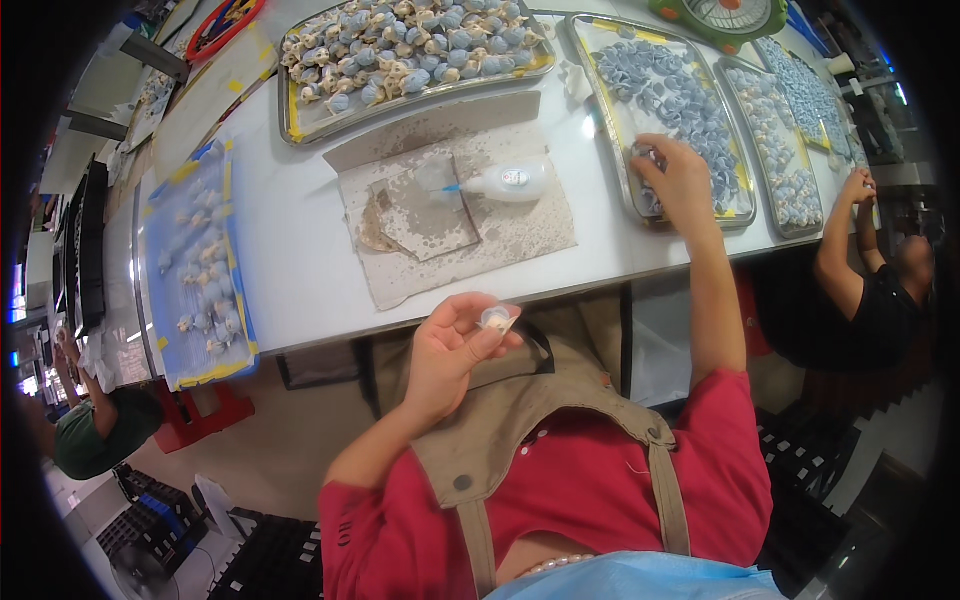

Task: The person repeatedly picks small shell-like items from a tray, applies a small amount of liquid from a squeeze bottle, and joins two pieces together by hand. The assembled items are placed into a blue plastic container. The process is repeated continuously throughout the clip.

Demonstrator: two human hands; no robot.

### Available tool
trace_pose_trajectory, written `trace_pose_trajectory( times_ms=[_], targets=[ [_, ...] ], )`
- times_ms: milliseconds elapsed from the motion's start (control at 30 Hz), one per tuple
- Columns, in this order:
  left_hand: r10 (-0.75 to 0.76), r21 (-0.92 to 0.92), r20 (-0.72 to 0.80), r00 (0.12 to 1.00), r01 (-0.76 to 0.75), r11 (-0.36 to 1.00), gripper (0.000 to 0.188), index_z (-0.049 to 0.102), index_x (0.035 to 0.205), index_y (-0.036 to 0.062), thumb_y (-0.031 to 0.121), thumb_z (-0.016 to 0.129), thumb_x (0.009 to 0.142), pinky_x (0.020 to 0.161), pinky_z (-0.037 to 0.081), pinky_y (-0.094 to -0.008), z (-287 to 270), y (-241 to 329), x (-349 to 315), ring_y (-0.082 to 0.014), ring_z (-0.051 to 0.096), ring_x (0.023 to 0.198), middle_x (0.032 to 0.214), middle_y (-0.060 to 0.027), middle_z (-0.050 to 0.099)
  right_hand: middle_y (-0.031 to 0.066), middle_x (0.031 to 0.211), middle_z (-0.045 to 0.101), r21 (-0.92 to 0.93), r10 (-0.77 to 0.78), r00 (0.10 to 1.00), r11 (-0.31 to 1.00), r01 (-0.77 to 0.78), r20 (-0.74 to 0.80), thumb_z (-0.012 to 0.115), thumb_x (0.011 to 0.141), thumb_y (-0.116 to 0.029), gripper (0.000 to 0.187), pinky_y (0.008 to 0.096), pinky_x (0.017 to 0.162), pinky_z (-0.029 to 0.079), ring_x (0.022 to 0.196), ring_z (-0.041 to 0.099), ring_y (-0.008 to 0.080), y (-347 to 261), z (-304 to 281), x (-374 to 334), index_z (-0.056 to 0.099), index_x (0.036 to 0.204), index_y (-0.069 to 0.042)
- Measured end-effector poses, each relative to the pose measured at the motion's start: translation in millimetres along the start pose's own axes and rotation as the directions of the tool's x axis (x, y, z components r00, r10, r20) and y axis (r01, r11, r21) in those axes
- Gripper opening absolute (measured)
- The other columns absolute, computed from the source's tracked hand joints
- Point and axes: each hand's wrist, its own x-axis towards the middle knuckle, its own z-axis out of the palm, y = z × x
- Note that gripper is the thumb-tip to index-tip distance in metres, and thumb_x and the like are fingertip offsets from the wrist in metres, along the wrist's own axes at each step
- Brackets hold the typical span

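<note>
My left hand (pixel 448 355) is in front of the table edge, its thumb and fingers pinching a small cream and pale-blue figurine part (pixel 497 318). My right hand (pixel 682 180) reaches over the left rim of a metal tray (pixel 742 217) full of small blue-grey curled pieces (pixel 670 90). Its thumb and forefinger are closed around what looks like one of these pieces (pixel 641 152), partly hidden by the fingers. Between the hands, a white squeeze bottle (pixel 512 181) with a blue needle tip lies on stained cardboard (pixel 520 240).
A large tray (pixel 291 128) at the back holds many blue and cream figurine parts. On the left, a blue-lined tray (pixel 173 300) carries more. Further trays (pixel 805 228) and a green fan (pixel 722 18) are at right. Co-workers (pixel 850 260) sit at both sides.
</note>
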Motion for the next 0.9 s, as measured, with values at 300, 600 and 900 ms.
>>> trace_pose_trajectory(
  times_ms=[300,600,900],
  targets=[
    [0.005,0.023,-0.045,0.999,-0.004,1.0,0.031,0.048,0.114,0.0019,0.003,0.058,0.084,0.071,0.05,-0.0226,4.2,-2.2,-1.4,-0.017,0.062,0.083,0.11,-0.0175,0.059,0.0093,0.082,0.063,0.401,0.079,0.978,0.916,0.006,-0.195,0.063,0.077,-0.006,0.024,0.028,0.068,0.048,0.071,0.06,0.0169,-6.4,-3.2,-8.6,0.063,0.102,-0.006],
    [0.019,-0.02,-0.079,0.997,-0.02,1.0,0.037,0.048,0.123,-0.0009,0.009,0.057,0.088,0.081,0.048,-0.0252,9.3,-2.5,1.2,-0.0167,0.06,0.094,0.105,-0.0096,0.06,0.0079,0.095,0.061,0.722,-0.285,0.955,0.678,0.137,0.087,0.068,0.071,0.001,0.03,0.0236,0.067,0.048,0.077,0.06,0.0152,-115.7,13.9,-90.3,0.066,0.1,-0.007],
    [0.173,0.015,-0.041,0.984,-0.172,0.985,0.036,0.047,0.124,-0.0027,0.006,0.054,0.09,0.088,0.046,-0.0265,-6.3,-6.2,0.0,-0.0128,0.055,0.1,0.113,-0.0085,0.057,0.0109,0.097,0.061,0.545,-0.473,0.877,0.715,0.438,-0.084,0.07,0.067,0.001,0.033,0.0286,0.066,0.052,0.08,0.061,0.022,-145.4,35.6,-113.2,0.065,0.1,-0.006]
  ],
)
